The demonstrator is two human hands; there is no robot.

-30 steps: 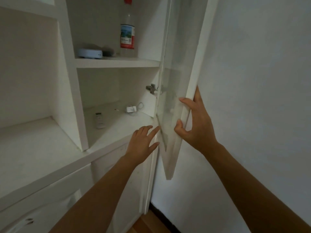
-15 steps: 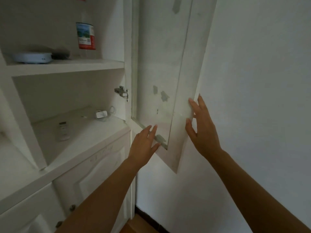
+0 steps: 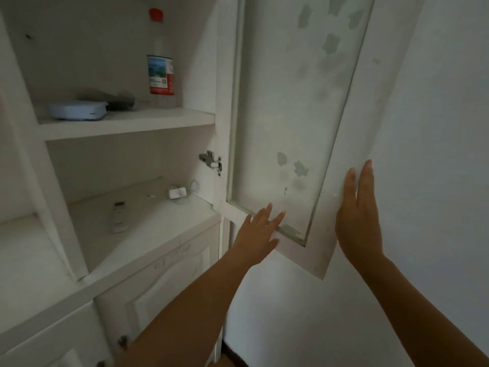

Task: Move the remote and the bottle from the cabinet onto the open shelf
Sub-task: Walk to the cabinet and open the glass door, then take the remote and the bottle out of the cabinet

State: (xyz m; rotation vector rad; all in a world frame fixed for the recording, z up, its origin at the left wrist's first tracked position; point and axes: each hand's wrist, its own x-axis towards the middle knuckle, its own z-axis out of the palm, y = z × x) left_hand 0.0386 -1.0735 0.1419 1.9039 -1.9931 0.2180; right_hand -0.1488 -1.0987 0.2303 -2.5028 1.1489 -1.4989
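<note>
A white remote (image 3: 119, 216) lies flat on the cabinet's lower shelf. A clear bottle (image 3: 160, 65) with a red cap and a red-and-blue label stands on the upper shelf (image 3: 127, 123). The glass cabinet door (image 3: 291, 123) is swung wide open to the right, against the wall. My left hand (image 3: 258, 234) is open, fingers spread, flat near the door's lower frame. My right hand (image 3: 357, 215) is open too, palm against the door's outer edge. Neither hand holds anything. The open shelf (image 3: 23, 263) lies to the left of the cabinet divider.
A flat round white device (image 3: 78, 110) and a dark object behind it sit on the upper shelf left of the bottle. A white charger with a cable (image 3: 177, 193) lies at the back of the lower shelf. Closed lower cabinet doors (image 3: 158, 284) are below. White wall on the right.
The door has swung from edge-on to fully open against the wall. My right hand let go of its edge and now lies flat on it. The camera view shifted right.
</note>
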